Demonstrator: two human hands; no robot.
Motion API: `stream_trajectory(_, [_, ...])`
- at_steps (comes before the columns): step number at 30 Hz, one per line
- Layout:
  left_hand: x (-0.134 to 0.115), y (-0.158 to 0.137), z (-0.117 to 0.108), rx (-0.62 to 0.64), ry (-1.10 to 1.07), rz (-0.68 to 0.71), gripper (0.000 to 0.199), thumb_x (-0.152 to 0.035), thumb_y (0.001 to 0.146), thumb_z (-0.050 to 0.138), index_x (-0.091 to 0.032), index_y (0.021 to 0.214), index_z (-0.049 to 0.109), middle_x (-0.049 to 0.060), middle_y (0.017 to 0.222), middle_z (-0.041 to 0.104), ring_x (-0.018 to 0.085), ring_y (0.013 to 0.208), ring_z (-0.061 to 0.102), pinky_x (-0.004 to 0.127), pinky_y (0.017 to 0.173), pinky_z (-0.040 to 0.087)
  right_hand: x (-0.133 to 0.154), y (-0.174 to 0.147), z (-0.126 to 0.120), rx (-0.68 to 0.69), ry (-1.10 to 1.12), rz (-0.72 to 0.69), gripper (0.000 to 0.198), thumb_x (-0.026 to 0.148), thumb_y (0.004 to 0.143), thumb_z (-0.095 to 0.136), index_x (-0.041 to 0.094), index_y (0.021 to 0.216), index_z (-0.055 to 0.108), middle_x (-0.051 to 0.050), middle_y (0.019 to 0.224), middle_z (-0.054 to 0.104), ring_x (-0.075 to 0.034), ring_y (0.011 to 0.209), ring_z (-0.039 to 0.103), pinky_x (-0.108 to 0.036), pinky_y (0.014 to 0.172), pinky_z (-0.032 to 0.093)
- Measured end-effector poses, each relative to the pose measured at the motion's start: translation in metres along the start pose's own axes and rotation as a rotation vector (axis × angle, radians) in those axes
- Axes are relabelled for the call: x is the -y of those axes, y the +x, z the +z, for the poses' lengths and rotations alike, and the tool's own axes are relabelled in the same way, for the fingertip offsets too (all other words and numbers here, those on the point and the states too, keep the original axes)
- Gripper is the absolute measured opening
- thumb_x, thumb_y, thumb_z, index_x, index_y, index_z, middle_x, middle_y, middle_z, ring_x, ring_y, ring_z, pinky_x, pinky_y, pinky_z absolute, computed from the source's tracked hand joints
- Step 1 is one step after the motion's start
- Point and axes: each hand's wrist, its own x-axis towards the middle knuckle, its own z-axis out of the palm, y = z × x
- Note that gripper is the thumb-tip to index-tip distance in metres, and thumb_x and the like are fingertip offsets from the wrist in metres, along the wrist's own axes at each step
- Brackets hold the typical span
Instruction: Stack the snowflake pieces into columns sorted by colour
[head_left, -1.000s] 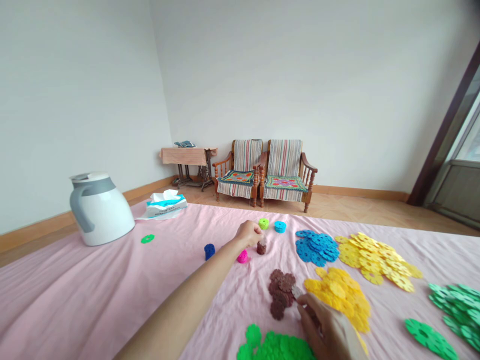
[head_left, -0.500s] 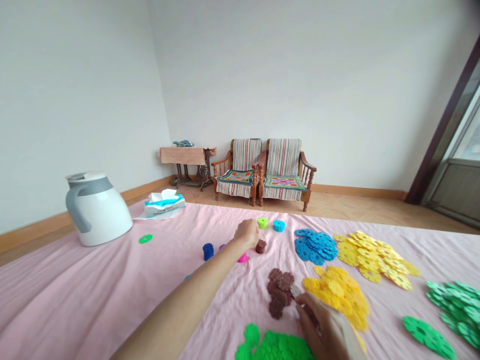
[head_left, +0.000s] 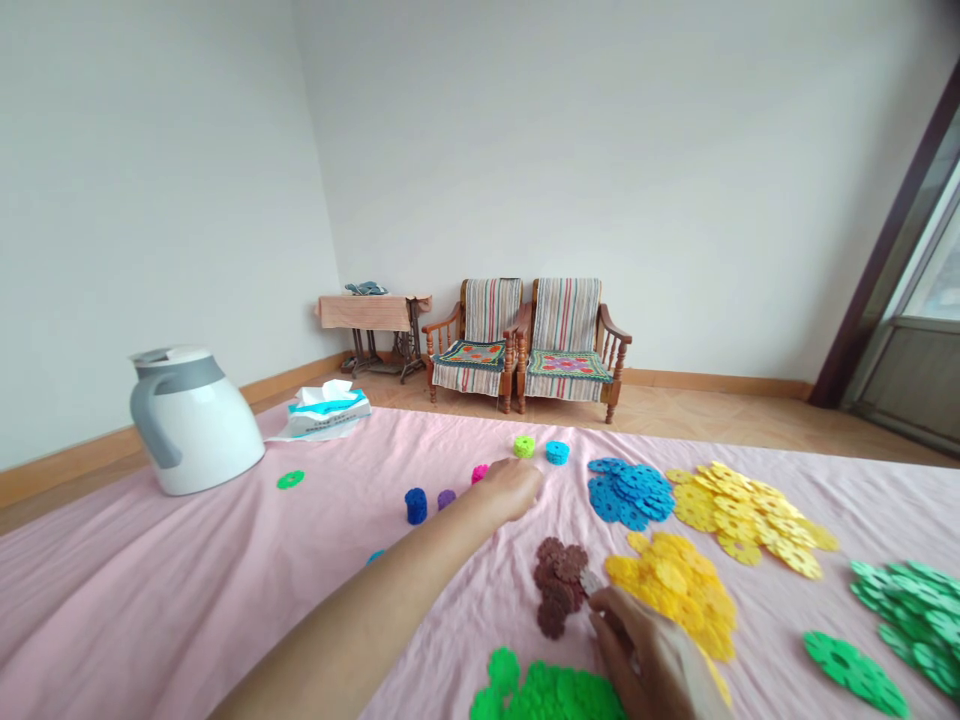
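Right hand (head_left: 660, 650) part-open, against greyish disc (head_left: 589, 581)

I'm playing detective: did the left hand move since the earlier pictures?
Yes. Against the lime-green stack, the left hand moved right and toward the person.

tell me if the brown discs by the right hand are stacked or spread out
Spread out: the brown discs lie in a loose, overlapping heap beside the right hand, several showing their faces side by side.
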Motion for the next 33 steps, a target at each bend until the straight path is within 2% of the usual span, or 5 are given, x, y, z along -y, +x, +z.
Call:
stream_trajectory(6, [0.001, 0.006, 0.011, -0.065, -0.009, -0.081, 0.012, -0.014, 0.072, 0.058, -0.014, 0.069, 0.069, 0.013, 0.083, 0.070, 0.030, 0.088, 0.065, 0.033, 0.074, 0.045, 0.006, 0.001, -0.001, -0.038, 0.004, -0.023, 0.045, 0.050, 0.094, 0.028, 0.024, 0.078, 0.060, -0.001, 0.066, 0.067, -0.015, 0.061, 0.064, -0.023, 0.058, 0.046])
stream_trajectory(13, [0.008, 0.007, 0.016, -0.114, -0.053, -0.077, 0.010, -0.011, 0.069, 0.060, -0.017, 0.065, 0.067, 0.008, 0.077, 0.069, 0.026, 0.084, 0.064, 0.030, 0.072, 0.044, 0.003, 0.001, -0.002, -0.019, 0.004, -0.015, 0.042, 0.048, 0.094, 0.031, 0.024, 0.079, 0.061, -0.002, 0.069, 0.068, -0.016, 0.063, 0.065, -0.023, 0.058, 0.047])
stream_trajectory(18, [0.016, 0.008, 0.015, -0.096, -0.056, -0.037, 0.010, -0.011, 0.066, 0.062, -0.019, 0.070, 0.067, 0.006, 0.078, 0.068, 0.024, 0.081, 0.064, 0.029, 0.069, 0.044, 0.001, 0.002, -0.003, 0.009, 0.002, -0.031, 0.037, 0.045, 0.093, 0.035, 0.024, 0.079, 0.062, -0.001, 0.068, 0.068, -0.015, 0.061, 0.065, -0.022, 0.057, 0.048])
stream_trajectory(33, [0.016, 0.010, 0.021, -0.048, -0.084, -0.044, 0.019, 0.000, 0.059, 0.062, -0.019, 0.059, 0.064, 0.002, 0.068, 0.064, 0.022, 0.077, 0.062, 0.029, 0.072, 0.044, -0.001, 0.002, -0.005, -0.005, 0.019, -0.075, 0.035, 0.045, 0.093, 0.036, 0.024, 0.083, 0.063, -0.003, 0.072, 0.070, -0.016, 0.065, 0.067, -0.022, 0.059, 0.051])
